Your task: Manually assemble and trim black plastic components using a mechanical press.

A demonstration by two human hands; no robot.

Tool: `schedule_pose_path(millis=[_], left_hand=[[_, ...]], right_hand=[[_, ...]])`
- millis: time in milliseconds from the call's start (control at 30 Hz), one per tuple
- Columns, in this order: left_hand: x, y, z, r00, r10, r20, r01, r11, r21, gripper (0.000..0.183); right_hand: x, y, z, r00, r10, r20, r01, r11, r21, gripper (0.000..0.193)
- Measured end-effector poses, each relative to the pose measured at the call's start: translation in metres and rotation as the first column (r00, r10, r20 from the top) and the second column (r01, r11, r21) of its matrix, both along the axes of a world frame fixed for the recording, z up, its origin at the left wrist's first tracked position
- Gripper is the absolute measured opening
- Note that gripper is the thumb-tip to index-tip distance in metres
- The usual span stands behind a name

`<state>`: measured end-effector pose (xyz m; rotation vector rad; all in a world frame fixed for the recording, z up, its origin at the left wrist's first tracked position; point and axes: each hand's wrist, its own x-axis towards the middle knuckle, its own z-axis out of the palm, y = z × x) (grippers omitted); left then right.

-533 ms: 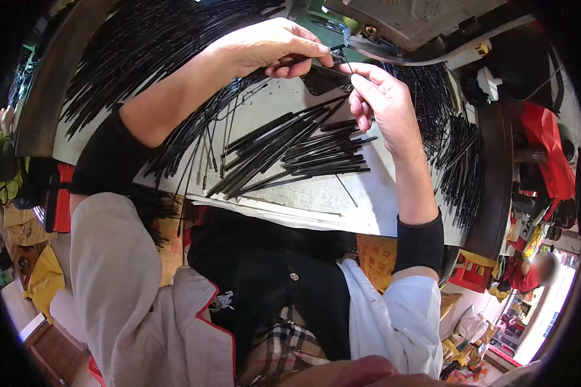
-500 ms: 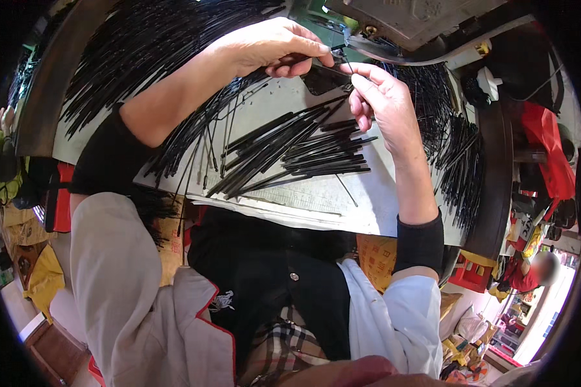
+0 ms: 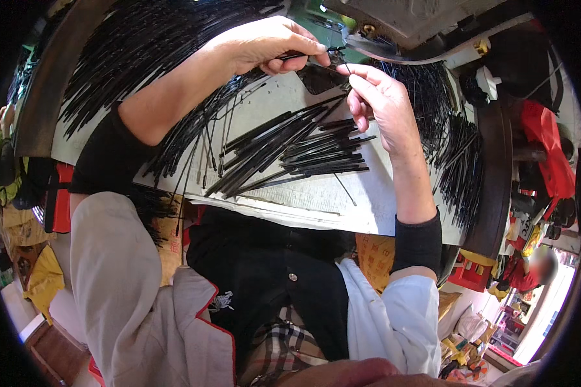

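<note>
Over the far part of the worktable (image 3: 394, 216), my left hand (image 3: 274, 48) is closed around a thin black rod (image 3: 335, 48), whose tip sticks out past the fingers. My right hand (image 3: 382, 97) faces it, thumb and forefinger pinched on a thin dark strand by that rod; what the strand is cannot be made out. The fingertips of both hands are close but apart. Below them lies a loose heap of black rods (image 3: 271, 151) on pale paper. A dark, shadowed patch sits just beneath the fingers.
A large mass of long black rods (image 3: 135, 58) covers the far left, and another pile (image 3: 459, 171) lies at the right. A metal machine (image 3: 426, 22) overhangs the far right. Beyond the table's dark right edge (image 3: 495, 174) hangs red cloth (image 3: 552, 151). Another person (image 3: 526, 271) is far right.
My left thumb and fingers have shifted slightly on the rod, and its tip shows more. My right hand has drawn back a little from the left fingertips.
</note>
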<state>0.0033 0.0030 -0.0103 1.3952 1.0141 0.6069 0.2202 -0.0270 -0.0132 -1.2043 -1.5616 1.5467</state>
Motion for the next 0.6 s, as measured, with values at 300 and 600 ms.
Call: schedule_pose_path(millis=[300, 600], left_hand=[[0.012, -0.021, 0.009, 0.996, 0.081, -0.023, -0.08, 0.996, 0.048, 0.024], [-0.007, -0.055, 0.029, 0.832, 0.143, -0.535, 0.192, 0.832, 0.521, 0.038]], right_hand=[[0.002, -0.001, -0.014, 0.806, -0.359, -0.47, 0.317, 0.933, -0.168, 0.027], [0.005, -0.002, -0.026, 0.764, -0.266, -0.588, 0.165, 0.961, -0.22, 0.02]])
